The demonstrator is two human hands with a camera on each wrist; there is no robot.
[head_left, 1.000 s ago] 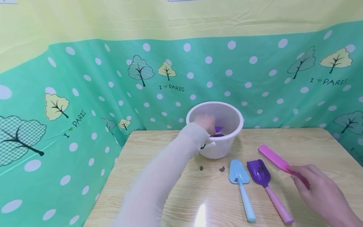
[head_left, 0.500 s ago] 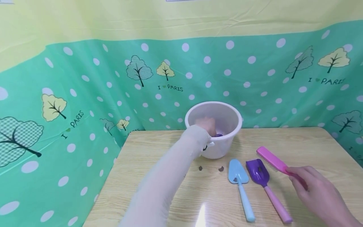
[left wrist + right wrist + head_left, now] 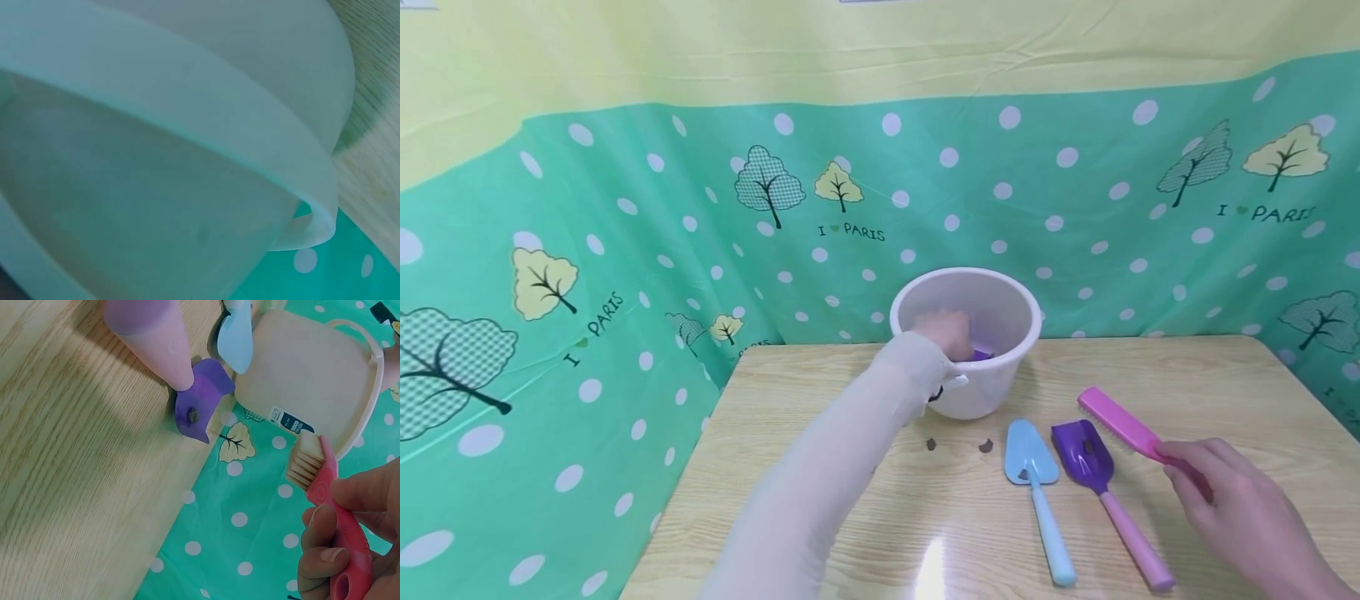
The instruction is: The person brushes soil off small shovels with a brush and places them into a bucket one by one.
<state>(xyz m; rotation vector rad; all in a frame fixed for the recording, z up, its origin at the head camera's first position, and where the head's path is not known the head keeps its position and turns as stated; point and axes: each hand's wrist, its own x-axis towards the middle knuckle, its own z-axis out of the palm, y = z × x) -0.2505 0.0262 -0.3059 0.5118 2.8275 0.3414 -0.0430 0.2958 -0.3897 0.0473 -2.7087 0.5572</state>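
My left hand (image 3: pixel 946 330) is inside the white bucket (image 3: pixel 970 400), its forearm crossing the near rim. A purple plastic piece (image 3: pixel 981 356) pokes out beneath the curled hand; most of it is hidden by hand and bucket wall. In the left wrist view the bucket's wall (image 3: pixel 237 94) fills most of the picture, and the hand is out of sight. My right hand (image 3: pixel 1247 500) grips the handle of a pink brush (image 3: pixel 1123 421). The right wrist view shows the brush's pale bristles (image 3: pixel 306 464), with thumb and fingers around the handle.
A light blue trowel (image 3: pixel 1032 454) and a purple shovel (image 3: pixel 1084 454) with a pink handle lie between bucket and brush. Small dark scraps (image 3: pixel 986 447) are on the wooden table (image 3: pixel 880 533) and on both tools. A green dotted curtain (image 3: pixel 850 275) hangs behind and to the left.
Inside the bucket, the purple piece has shifted lower and shows less than a second ago. The left arm has moved only slightly. My right hand keeps the brush nearly in place.
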